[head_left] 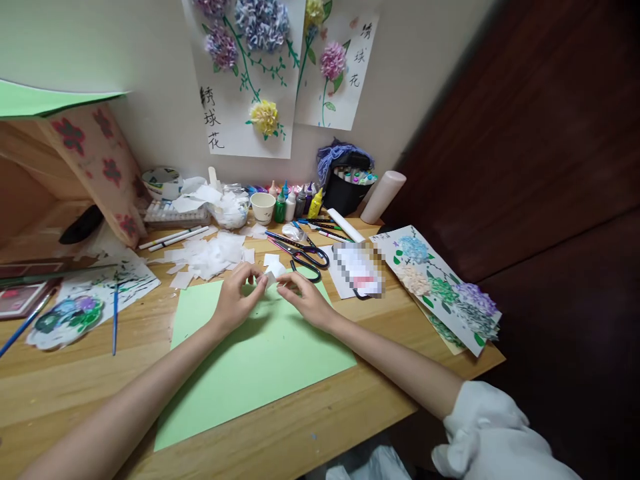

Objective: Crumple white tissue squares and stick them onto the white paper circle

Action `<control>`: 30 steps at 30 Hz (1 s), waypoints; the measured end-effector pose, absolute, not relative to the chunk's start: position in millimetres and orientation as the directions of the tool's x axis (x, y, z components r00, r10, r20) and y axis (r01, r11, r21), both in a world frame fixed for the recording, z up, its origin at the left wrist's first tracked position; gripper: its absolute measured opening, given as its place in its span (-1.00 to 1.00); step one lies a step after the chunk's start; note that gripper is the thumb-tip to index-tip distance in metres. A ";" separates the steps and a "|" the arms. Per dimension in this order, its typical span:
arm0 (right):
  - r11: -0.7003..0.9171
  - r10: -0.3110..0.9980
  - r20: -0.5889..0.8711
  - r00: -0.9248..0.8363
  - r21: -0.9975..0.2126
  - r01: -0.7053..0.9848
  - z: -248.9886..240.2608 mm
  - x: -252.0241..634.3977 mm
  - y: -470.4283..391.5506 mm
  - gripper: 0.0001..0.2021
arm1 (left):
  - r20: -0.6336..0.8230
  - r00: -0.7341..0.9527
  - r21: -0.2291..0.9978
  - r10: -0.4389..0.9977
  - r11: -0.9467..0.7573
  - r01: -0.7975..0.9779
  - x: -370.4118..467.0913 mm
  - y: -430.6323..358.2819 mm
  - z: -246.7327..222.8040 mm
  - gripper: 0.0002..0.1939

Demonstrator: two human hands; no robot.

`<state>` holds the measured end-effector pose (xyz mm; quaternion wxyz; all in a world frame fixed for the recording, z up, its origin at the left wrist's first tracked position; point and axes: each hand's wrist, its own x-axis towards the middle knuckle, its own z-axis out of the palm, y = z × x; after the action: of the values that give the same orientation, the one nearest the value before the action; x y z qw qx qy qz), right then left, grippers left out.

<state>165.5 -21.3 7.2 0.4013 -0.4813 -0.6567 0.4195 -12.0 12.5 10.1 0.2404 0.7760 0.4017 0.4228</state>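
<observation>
Over the top edge of a green sheet, my left hand pinches a small white paper piece between thumb and forefinger. My right hand is just to its right, its fingers curled together near the paper; whether they grip anything is too small to make out. Behind my left hand lies a heap of white paper squares. A pair of black-handled scissors rests beyond my right hand.
Paint bottles, a paper cup and a black pen holder line the wall. A paint palette and brush lie left. Flower artwork lies right, near a pixelated object.
</observation>
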 end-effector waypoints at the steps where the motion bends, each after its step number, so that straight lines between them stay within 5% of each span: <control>1: 0.164 0.967 0.113 -0.227 -0.961 0.221 3.8 156.3 -15.8 -0.70 | 0.452 0.297 0.723 0.841 -0.541 0.431 -12.8 13.6 9.2 -0.83; 5: 0.104 0.975 0.090 -0.204 -0.993 0.060 -5.5 141.0 0.6 -0.69 | 0.393 0.263 0.715 0.881 -0.472 0.515 -13.1 16.0 5.1 -0.82; 14: 0.088 0.990 0.076 -0.119 -0.991 0.096 -9.1 148.1 1.3 -0.74 | 0.363 0.289 0.677 0.886 -0.464 0.572 -9.3 17.0 2.6 -0.86; 19: 0.060 0.997 0.055 -0.050 -0.993 0.097 -12.6 148.7 1.1 -0.75 | 0.501 0.188 0.615 0.845 -0.501 0.609 -8.3 14.9 4.8 -0.91; 25: 0.069 0.994 0.059 -0.093 -0.991 0.111 -9.7 149.4 0.0 -0.74 | 0.555 0.333 0.446 0.762 -0.611 0.654 -4.8 10.0 2.2 -0.88; 30: 0.062 0.993 0.048 -0.110 -0.990 0.129 -9.0 149.0 -1.1 -0.68 | 0.572 0.325 0.425 0.753 -0.611 0.667 -4.7 9.2 -1.0 -0.86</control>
<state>149.0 -1.1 -9.0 0.4517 -0.4907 -0.5717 0.4778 -4.7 9.2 -1.0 0.0560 0.8121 0.4373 0.3822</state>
